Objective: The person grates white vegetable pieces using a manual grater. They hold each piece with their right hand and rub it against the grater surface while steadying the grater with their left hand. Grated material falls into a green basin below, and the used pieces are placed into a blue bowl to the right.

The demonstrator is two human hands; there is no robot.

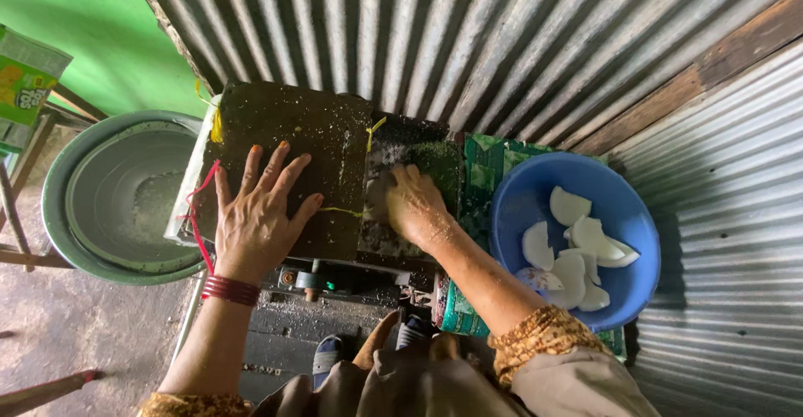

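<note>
My left hand [259, 212] lies flat, fingers spread, on the dark speckled lid [326, 133] of a small machine. My right hand [411, 206] is curled palm-down over the machine's open feed slot [381, 162], pressing something beneath it; what it grips is hidden under the fingers. A blue plastic bowl [523, 195] just right of that hand holds several white coconut pieces [577, 254]. Red bangles circle my left wrist.
A large round metal basin [92, 195] stands on a stand left of the machine. Corrugated metal sheets [468, 40] wall in the back and right. A green patterned cloth [485, 162] lies under the bowl. My feet show below the machine.
</note>
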